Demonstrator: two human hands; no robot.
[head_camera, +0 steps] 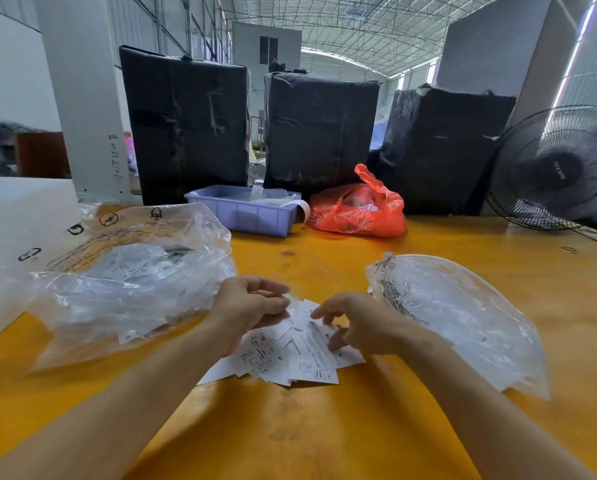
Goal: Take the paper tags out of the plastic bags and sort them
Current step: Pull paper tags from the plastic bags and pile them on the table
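Observation:
A loose pile of white paper tags (290, 355) with printed size letters lies on the orange table in front of me. My left hand (252, 306) hovers over the pile's left side, fingers curled, pinching a tag. My right hand (356, 323) rests on the pile's right side, its fingertips touching tags. A large clear plastic bag (127, 282) holding small bagged tags lies to the left. Another clear plastic bag (463, 317), looking nearly flat, lies to the right.
A lilac plastic bin (241, 211) and a red plastic bag (359, 206) stand at the table's far side, before three black wrapped bales (186, 123). A black fan (560, 168) stands at the right. A white box (13, 216) sits at the left edge.

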